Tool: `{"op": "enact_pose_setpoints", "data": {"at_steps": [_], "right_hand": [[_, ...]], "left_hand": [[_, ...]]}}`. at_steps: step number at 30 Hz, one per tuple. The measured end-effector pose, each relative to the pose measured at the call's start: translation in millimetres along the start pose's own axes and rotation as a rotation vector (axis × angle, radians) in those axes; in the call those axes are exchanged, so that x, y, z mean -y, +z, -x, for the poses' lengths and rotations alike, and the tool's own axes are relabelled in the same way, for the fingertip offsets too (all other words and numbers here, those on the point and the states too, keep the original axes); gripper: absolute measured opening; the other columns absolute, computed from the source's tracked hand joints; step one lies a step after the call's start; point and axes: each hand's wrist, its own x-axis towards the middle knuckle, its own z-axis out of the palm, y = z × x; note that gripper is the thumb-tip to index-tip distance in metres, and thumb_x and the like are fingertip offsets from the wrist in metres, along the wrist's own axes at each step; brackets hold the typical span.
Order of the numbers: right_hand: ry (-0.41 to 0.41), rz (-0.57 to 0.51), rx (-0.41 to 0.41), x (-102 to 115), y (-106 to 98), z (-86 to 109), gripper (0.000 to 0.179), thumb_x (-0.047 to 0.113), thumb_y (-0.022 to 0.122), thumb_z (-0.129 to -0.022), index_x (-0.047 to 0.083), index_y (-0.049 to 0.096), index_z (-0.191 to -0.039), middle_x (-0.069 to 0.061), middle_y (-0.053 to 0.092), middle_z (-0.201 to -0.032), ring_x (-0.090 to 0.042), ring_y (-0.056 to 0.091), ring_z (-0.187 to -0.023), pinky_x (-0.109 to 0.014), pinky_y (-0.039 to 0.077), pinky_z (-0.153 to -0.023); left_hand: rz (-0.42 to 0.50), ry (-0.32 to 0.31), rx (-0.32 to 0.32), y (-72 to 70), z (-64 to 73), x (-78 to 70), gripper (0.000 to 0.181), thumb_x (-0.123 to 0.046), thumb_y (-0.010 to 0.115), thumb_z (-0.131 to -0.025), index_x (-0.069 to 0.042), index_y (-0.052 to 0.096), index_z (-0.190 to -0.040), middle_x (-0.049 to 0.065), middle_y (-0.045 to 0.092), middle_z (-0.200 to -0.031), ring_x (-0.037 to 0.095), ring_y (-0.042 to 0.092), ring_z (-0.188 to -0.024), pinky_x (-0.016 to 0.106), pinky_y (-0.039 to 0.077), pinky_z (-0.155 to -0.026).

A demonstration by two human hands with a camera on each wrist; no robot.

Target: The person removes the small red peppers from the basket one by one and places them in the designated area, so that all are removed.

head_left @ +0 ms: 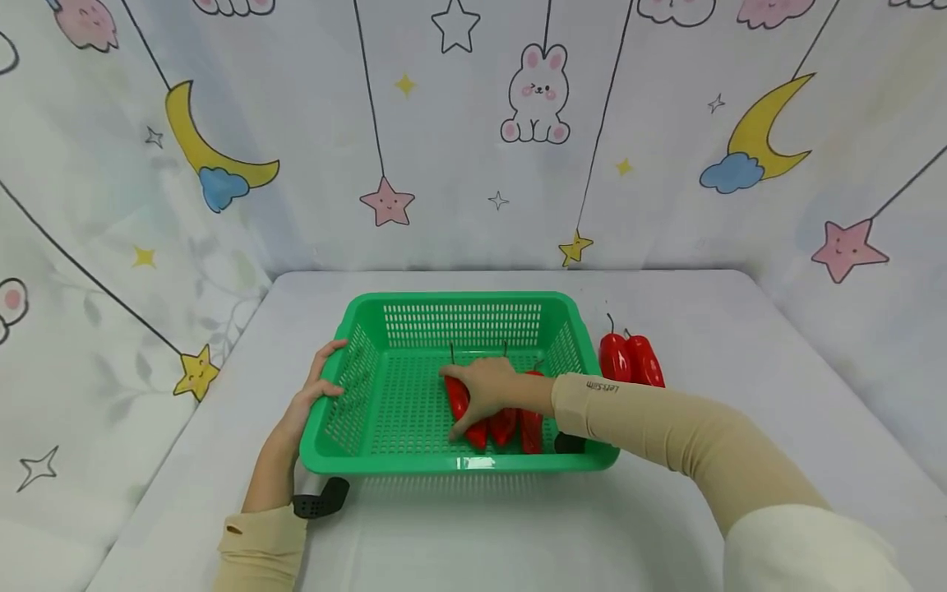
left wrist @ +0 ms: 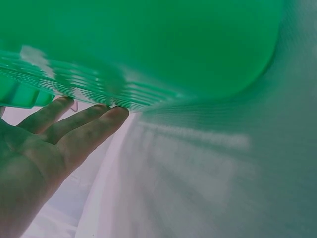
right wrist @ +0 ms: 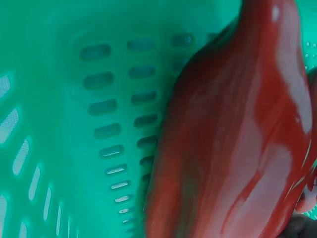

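A green plastic basket [head_left: 459,464] with slotted walls sits on the white table. My left hand [head_left: 299,407] holds its left rim, with two digits over the edge; the left wrist view shows straight fingers [left wrist: 91,131] against its outer slotted side. Inside the basket, my right hand [head_left: 488,390] grips the leftmost red chili pepper [head_left: 456,396], thumb and forefinger on either side of it. Two more red peppers lie just right of it, the outer one [head_left: 531,432] partly under my wrist. One glossy pepper [right wrist: 233,124] fills much of the right wrist view, hiding the fingers.
Two red peppers [head_left: 645,360] lie on the table [head_left: 703,329] outside the basket's right wall, close behind my right forearm. A patterned curtain [head_left: 473,205] hangs behind the table. Black wrist devices show near the basket's left and right front corners.
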Motion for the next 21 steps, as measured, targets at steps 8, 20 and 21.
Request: {"op": "enact_pose_setpoints", "data": {"at_steps": [8,20,21], "right_hand": [[-0.005,-0.081,0.023,-5.9,-5.8,0.0,0.1,0.068,0.069,-0.056,0.03,0.032,-0.14,0.001,0.056,-0.1,-0.011,0.052,-0.084,-0.027,0.044,-0.057],[-0.066,-0.27,-0.034,-9.4,-23.1,8.6,0.092,0.052,0.076,-0.061,0.023,0.036,-0.138,-0.002,0.056,-0.103,-0.016,0.051,-0.093,-0.025,0.048,-0.063],[-0.072,-0.29,-0.035,-9.8,-25.1,9.3,0.091,0.051,0.077,-0.062,0.022,0.036,-0.138,-0.002,0.055,-0.104,-0.016,0.051,-0.094,-0.024,0.048,-0.063]], "left_hand": [[0.003,-0.001,0.005,0.3,-0.9,-0.4,0.067,-0.004,0.029,-0.08,-0.025,0.016,-0.142,0.012,0.002,-0.147,0.033,0.018,-0.124,0.029,0.037,-0.085],[-0.006,-0.005,-0.006,0.2,-0.8,-0.5,0.066,-0.005,0.03,-0.08,-0.028,0.018,-0.141,0.013,0.005,-0.147,0.032,0.021,-0.122,0.032,0.038,-0.084],[-0.002,-0.009,-0.007,0.4,-0.5,-0.6,0.066,-0.005,0.03,-0.08,-0.027,0.018,-0.141,0.013,0.005,-0.147,0.032,0.022,-0.122,0.032,0.038,-0.084]]}}
